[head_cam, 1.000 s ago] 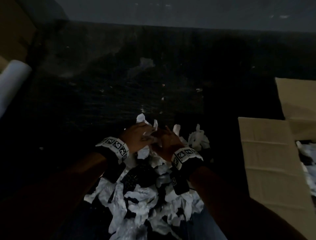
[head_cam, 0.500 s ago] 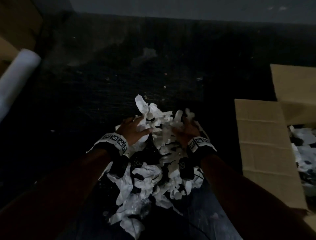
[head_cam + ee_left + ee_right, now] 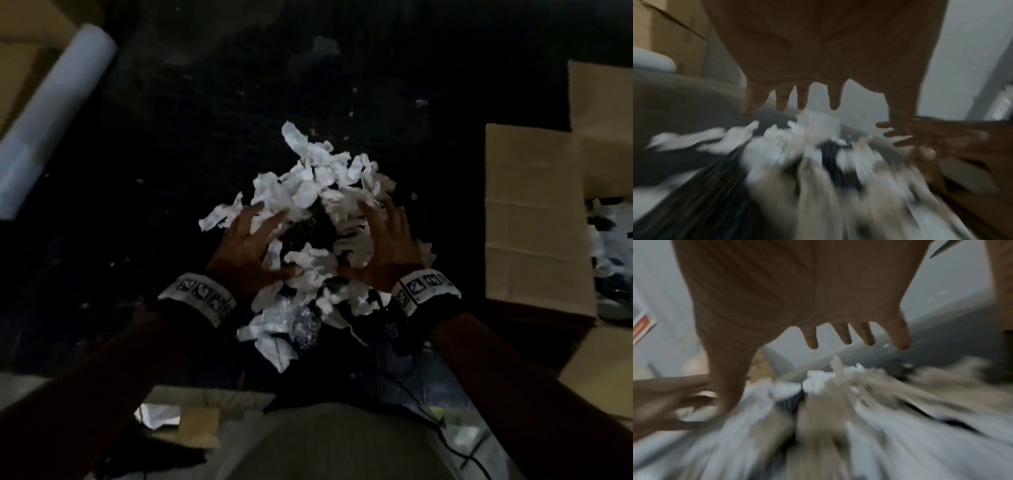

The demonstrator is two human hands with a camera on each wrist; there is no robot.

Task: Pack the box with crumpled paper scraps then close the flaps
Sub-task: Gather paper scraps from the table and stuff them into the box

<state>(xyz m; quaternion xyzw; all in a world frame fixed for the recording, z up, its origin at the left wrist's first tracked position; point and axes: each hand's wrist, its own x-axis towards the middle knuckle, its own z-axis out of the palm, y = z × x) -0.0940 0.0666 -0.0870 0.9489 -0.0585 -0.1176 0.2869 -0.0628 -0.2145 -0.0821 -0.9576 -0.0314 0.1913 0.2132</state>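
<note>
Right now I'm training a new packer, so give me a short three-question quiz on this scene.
1. True or false: the left hand and right hand both have their fingers spread over the paper scraps.
2. On which side of the scraps is the box: the person's left or right?
3. Multiple choice: the box flaps are A) closed, B) open, C) taped.

Key:
1. True. Both wrist views also show straight, spread fingers.
2. The person's right. The white roll lies on the left.
3. B. Open, with some scraps already showing inside.
</note>
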